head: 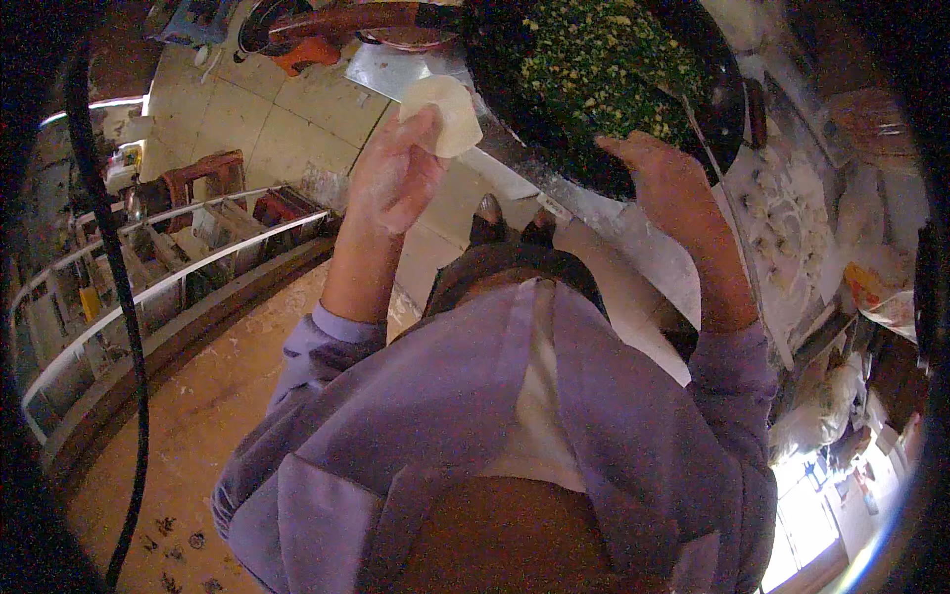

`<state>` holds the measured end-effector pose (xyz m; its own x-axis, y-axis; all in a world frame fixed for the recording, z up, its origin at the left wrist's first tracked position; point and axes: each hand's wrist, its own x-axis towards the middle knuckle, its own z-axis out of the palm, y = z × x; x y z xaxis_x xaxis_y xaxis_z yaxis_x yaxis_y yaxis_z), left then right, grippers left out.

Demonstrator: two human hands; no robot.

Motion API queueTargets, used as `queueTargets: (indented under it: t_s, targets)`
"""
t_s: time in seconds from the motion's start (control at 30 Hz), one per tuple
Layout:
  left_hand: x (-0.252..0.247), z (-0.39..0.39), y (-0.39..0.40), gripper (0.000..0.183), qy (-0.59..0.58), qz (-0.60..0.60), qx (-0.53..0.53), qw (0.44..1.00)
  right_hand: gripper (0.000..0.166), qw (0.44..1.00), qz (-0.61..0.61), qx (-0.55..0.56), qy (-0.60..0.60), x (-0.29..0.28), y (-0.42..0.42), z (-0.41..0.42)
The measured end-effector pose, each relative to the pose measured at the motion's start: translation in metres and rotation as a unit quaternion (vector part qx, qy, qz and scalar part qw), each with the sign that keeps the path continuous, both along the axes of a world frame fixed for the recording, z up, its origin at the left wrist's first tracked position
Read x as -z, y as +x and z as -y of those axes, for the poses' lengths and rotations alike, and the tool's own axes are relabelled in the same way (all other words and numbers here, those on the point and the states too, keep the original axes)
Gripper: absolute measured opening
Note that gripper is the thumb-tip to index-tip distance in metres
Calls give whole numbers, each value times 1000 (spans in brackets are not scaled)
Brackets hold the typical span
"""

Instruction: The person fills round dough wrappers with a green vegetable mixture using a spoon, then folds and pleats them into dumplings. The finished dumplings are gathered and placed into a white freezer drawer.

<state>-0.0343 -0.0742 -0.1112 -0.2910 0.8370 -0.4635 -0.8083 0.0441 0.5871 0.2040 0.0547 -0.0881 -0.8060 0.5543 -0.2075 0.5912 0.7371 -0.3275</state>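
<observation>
Between the thumb and fingers of my left hand (404, 167) is a thin, round dough wrapper (443, 115), pale and slightly curved. My right hand (660, 163) is over the near rim of a large dark pan (493, 96), its fingertips at the edge of a chopped green and yellow filling (601, 67). A thin, straight stick-like thing (705, 137) crosses the pan beside that hand. Whether my right fingers grip anything is hidden. To the right, several small dough pieces (779, 215) seem to lie on a floury surface (798, 174).
A metal-framed rack (185, 241) stands at the left beside a wooden surface (245, 349). A black cable (122, 282) hangs at far left. Under my hands is a tiled floor (260, 111). Plastic bags (824, 401) are at the lower right. An orange object (308, 56) sits at the top.
</observation>
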Motion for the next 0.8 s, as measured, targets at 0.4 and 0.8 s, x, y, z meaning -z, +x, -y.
queueTargets:
  t_s: [0.4, 0.8]
  targets:
    - [-1, 0, 6, 25, -24, -34, -23, 999, 22, 978, -171, 28, -113, 8, -38, -7]
    - [3, -4, -1, 28, 11, 10, -1, 1000, 22, 978, -157, 67, -116, 14, -73, -5]
